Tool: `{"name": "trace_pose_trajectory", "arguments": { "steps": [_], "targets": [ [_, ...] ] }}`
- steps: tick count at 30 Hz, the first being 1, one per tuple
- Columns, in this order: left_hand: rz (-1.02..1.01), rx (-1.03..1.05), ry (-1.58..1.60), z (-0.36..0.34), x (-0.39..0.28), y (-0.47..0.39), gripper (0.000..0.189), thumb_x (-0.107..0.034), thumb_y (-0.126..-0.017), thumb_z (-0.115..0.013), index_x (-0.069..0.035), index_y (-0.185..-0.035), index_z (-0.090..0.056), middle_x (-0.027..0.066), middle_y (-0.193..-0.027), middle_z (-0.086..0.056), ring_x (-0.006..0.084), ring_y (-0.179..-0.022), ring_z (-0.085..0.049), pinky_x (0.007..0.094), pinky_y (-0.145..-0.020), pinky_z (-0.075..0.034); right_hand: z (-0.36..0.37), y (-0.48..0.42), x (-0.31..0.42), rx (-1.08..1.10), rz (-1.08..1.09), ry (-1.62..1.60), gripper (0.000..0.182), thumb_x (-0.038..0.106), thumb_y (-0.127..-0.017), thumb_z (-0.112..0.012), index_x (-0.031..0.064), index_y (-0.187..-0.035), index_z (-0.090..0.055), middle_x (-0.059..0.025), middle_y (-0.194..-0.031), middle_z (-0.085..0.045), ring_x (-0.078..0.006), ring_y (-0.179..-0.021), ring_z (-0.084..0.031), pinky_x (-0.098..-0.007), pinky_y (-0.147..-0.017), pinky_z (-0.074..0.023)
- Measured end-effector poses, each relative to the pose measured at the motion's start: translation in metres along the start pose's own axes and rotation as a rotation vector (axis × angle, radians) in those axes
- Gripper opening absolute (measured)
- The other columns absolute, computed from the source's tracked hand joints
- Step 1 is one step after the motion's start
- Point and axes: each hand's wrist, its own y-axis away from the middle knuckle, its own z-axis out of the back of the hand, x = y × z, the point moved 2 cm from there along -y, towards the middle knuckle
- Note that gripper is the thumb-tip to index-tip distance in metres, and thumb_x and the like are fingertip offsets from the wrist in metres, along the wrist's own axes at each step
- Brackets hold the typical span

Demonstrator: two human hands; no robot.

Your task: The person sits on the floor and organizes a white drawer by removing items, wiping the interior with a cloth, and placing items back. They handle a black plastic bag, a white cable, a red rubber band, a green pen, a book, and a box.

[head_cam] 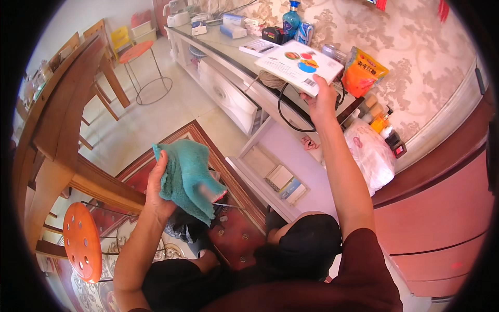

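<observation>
My left hand (159,191) grips a folded teal towelling cloth (181,165), thumb on top, held above the red patterned rug (234,238). A blurred pale patch shows at the cloth's lower right corner. My right hand (322,99) pinches a flat white box (280,60) by its near corner, over the cabinet top. Coloured pictures and a barcode are printed on this box. Below and between my hands, a pulled-out drawer (302,167) holds a few flat items (290,187) in white and blue. A coil of twine (271,79) and a black cable (281,111) lie beside the box.
A blue bottle (291,24), a drink can (304,33) and an orange pouch (360,74) stand along the wall. Nearer are a white plastic bag (368,156) and a pump bottle (379,124). At left are a wooden table (64,113) and orange stools (82,241).
</observation>
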Motion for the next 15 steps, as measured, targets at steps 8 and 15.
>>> {"name": "trace_pose_trajectory", "arguments": {
  "steps": [8,15],
  "targets": [
    [0.099,-0.046,-0.003,0.001,0.015,-0.003,0.058,-0.044,-0.097,-0.051,0.002,-0.134,-0.046,0.0193,-0.128,-0.058,0.0318,-0.116,-0.059,0.0467,-0.102,-0.046,0.050,-0.017,-0.008,-0.176,-0.294,-0.315,0.047,0.020,-0.091,-0.063,-0.0047,-0.126,-0.043,-0.0270,-0.117,-0.053,-0.0373,-0.097,-0.061,-0.0399,-0.078,-0.0573],
    [0.188,-0.088,0.001,0.005,0.032,-0.009,0.058,-0.043,-0.096,-0.053,0.002,-0.132,-0.048,0.0202,-0.127,-0.059,0.0324,-0.116,-0.059,0.0475,-0.102,-0.046,0.050,0.047,0.022,-0.042,-0.385,-0.305,0.056,0.013,-0.094,-0.059,-0.0160,-0.129,-0.028,-0.0329,-0.131,-0.040,-0.0428,-0.120,-0.052,-0.0459,-0.100,-0.0508]
  ]
}}
